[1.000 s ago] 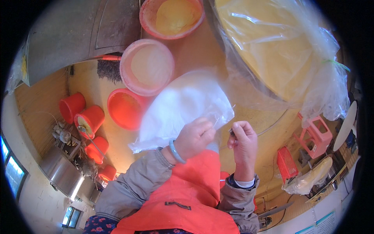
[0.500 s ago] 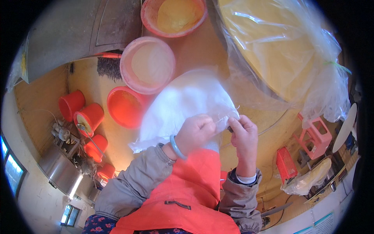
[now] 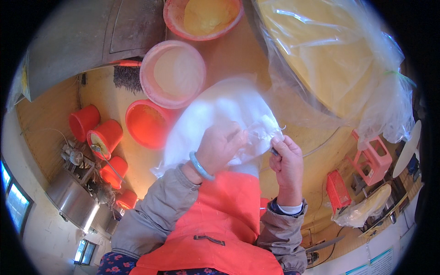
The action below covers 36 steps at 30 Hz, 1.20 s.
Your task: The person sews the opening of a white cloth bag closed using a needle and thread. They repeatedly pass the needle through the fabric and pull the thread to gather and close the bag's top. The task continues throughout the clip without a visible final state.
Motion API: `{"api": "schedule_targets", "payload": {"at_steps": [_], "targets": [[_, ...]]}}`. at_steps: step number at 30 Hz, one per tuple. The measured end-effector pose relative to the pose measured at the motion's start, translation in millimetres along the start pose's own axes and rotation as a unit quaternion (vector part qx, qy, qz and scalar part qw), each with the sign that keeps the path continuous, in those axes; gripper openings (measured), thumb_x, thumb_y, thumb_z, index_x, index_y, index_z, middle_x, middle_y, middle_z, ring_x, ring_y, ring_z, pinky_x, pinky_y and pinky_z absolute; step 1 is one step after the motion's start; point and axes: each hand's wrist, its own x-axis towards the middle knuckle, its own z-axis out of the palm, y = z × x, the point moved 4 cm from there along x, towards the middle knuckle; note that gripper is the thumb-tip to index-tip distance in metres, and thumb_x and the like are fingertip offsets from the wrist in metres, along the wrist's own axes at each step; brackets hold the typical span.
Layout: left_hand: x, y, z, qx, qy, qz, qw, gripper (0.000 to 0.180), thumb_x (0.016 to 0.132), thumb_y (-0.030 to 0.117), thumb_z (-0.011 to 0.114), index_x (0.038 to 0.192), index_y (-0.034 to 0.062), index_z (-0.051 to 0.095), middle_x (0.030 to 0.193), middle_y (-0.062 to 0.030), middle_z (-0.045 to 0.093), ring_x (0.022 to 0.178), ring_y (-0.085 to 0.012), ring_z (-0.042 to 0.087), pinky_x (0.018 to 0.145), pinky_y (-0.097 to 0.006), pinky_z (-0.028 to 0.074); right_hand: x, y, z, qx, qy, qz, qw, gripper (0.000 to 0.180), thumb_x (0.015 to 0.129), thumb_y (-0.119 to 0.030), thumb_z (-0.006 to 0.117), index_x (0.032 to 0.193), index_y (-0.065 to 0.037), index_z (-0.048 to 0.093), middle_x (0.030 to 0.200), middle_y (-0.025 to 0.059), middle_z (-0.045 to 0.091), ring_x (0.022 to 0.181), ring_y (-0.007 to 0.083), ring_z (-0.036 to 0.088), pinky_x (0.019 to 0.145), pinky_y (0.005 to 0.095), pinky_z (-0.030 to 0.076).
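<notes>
Yellowish floor spreads under the whole scene, dusted and worn, with a grey metal machine housing at the upper left. On it stand two pink basins, one holding pale liquid and one holding yellow batter or flour, with an orange-red basin just beside the first. Several red buckets cluster to the left. A large clear plastic sheet drapes over a big yellow round mass at the upper right; a pink plastic stool and a red crate sit lower right.

Close to the chest, above an orange apron, a white translucent plastic bag is held up. The left hand, a pale green bangle on its wrist, has its fingers curled tight into the bag's lower edge. The right hand is closed too, thumb and fingers pinching the bag's gathered corner together with a small dark thing, too small to tell.
</notes>
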Motion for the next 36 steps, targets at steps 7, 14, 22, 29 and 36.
{"api": "schedule_targets", "payload": {"at_steps": [7, 14, 22, 29, 36], "targets": [[-1, 29, 5, 0.142, 0.071, 0.139, 0.977, 0.023, 0.079, 0.007, 0.068, 0.102, 0.0093, 0.067, 0.078, -0.0081, 0.048, 0.066, -0.0226, 0.052, 0.058, -0.034, 0.043, -4, -6, 5, -0.022, -0.006, 0.001, 1.000, 0.016, 0.093, -0.019, 0.062, 0.087, -0.005, 0.060, 0.063, -0.0062, 0.047, 0.044, 0.0005, 0.034, 0.039, 0.0179, 0.024], [-1, 28, 24, 0.213, 0.056, 0.182, 0.958, 0.024, 0.076, 0.005, 0.069, 0.100, 0.0087, 0.067, 0.074, -0.0080, 0.049, 0.064, -0.0255, 0.053, 0.055, -0.036, 0.044, -5, -8, 5, -0.015, -0.010, 0.004, 1.000, 0.015, 0.094, -0.018, 0.062, 0.087, -0.005, 0.060, 0.063, -0.0070, 0.046, 0.044, -0.0001, 0.034, 0.039, 0.0174, 0.024], [4, 17, 20, 0.122, 0.045, 0.104, 0.986, 0.008, 0.075, 0.007, 0.068, 0.082, 0.0065, 0.064, 0.073, -0.0076, 0.050, 0.062, -0.0219, 0.051, 0.055, -0.033, 0.042, -3, -7, 5, -0.005, -0.014, 0.006, 1.000, 0.013, 0.093, -0.017, 0.063, 0.087, -0.005, 0.060, 0.064, -0.0069, 0.047, 0.044, -0.0002, 0.033, 0.039, 0.0174, 0.023], [5, 7, 18, -0.008, -0.035, -0.048, 0.998, 0.010, 0.075, 0.011, 0.070, 0.077, 0.0046, 0.062, 0.074, -0.0031, 0.049, 0.062, -0.0121, 0.047, 0.056, -0.026, 0.038, -2, -5, 4, 0.008, -0.014, 0.001, 1.000, 0.013, 0.093, -0.016, 0.063, 0.085, -0.006, 0.060, 0.063, -0.0065, 0.047, 0.044, -0.0003, 0.033, 0.039, 0.0174, 0.023], [13, -1, 13, -0.040, -0.118, -0.069, 0.990, 0.012, 0.075, 0.012, 0.071, 0.076, 0.0047, 0.062, 0.074, -0.0024, 0.050, 0.063, -0.0101, 0.046, 0.056, -0.026, 0.037, 2, -1, 2, 0.018, -0.014, 0.005, 1.000, 0.015, 0.093, -0.017, 0.063, 0.083, -0.006, 0.060, 0.063, -0.0064, 0.047, 0.044, -0.0002, 0.033, 0.038, 0.0172, 0.023]]}}
